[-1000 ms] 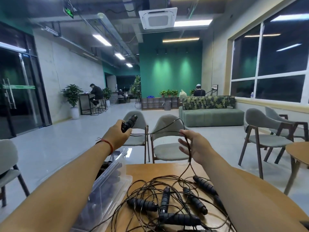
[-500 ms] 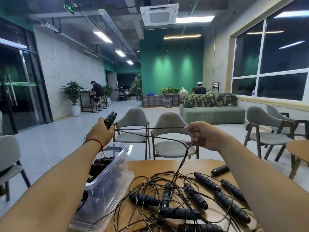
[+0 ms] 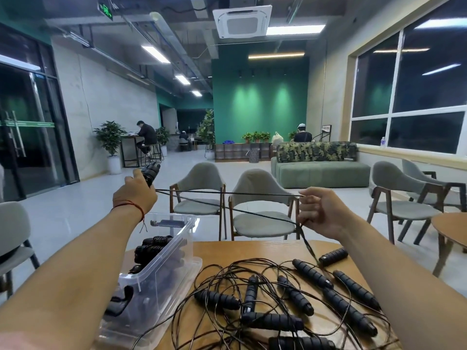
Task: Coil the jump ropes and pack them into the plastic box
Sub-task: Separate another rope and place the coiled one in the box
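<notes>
**Bendy cord (image 3: 227,193), pulled tight**

Thin, light and floppy, quick to tangle. Best held by the fat, bumpy handle (image 3: 150,171). Left hand (image 3: 135,195) wrapped round that handle; right hand (image 3: 321,210) pinching the cord. More ropes (image 3: 271,321) heaped near on the wood table (image 3: 252,250). Clear box (image 3: 161,279) left, partly filled. Grey chairs (image 3: 257,183) beyond.

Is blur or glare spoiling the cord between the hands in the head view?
Head view: the cord from the handle in the left hand to the right hand is sharp against the chairs, smearing only below the right hand; head view edges bow with wide-angle distortion; ceiling lights mirror in the window, not on the cord.
</notes>
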{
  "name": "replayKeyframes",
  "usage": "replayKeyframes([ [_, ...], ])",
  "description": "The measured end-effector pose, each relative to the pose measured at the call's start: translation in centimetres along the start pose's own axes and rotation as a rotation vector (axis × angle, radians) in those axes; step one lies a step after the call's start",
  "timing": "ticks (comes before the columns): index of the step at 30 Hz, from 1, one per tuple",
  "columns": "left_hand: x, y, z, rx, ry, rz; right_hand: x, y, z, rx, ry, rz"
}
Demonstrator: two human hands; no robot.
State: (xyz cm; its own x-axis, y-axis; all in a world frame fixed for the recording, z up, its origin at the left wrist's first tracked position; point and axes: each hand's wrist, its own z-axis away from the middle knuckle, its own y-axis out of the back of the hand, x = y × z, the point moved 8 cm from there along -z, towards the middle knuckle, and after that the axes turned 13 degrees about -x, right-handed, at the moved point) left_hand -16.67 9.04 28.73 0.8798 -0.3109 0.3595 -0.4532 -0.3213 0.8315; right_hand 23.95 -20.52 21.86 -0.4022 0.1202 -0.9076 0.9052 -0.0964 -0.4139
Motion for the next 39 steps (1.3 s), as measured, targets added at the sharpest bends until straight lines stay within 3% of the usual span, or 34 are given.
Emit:
replayKeyframes([
  [5,-2.8,-0.6,0.1,-0.039,0.034,-0.085,-0.6,1.2,1.0,0.093,-0.117,0.439],
  [9,-6.3,-0.9,0.4,-0.048,0.112,-0.068,-0.9,3.7,1.7,0.287,-0.123,0.341],
  [14,-8.1,-1.5,1.1,-0.059,0.143,-0.065,-0.3,4.8,1.5,0.356,-0.142,0.323],
  [18,-8.0,-1.5,1.2,-0.055,0.144,-0.054,-0.3,5.1,1.1,0.301,-0.143,0.192],
  [21,-9.2,-1.5,1.0,-0.067,0.191,-0.06,0.2,2.9,1.0,0.1,-0.123,-0.027],
  [24,-10.7,-1.4,0.9,-0.071,0.217,-0.065,0.3,1.3,1.5,-0.106,-0.117,-0.083],
  [27,-13.0,-0.9,1.0,-0.071,0.255,-0.077,0.6,0.8,1.9,-0.262,-0.18,0.071],
  [29,-14.1,-0.3,1.0,-0.064,0.269,-0.084,0.9,1.3,1.9,-0.27,-0.227,0.208],
  [32,-14.6,0.5,0.9,-0.047,0.27,-0.093,0.3,2.9,1.4,-0.068,-0.224,0.571],
  [39,-11.5,0.4,1.1,-0.008,0.187,-0.106,-2.8,3.9,0.5,0.419,0.126,1.411],
])
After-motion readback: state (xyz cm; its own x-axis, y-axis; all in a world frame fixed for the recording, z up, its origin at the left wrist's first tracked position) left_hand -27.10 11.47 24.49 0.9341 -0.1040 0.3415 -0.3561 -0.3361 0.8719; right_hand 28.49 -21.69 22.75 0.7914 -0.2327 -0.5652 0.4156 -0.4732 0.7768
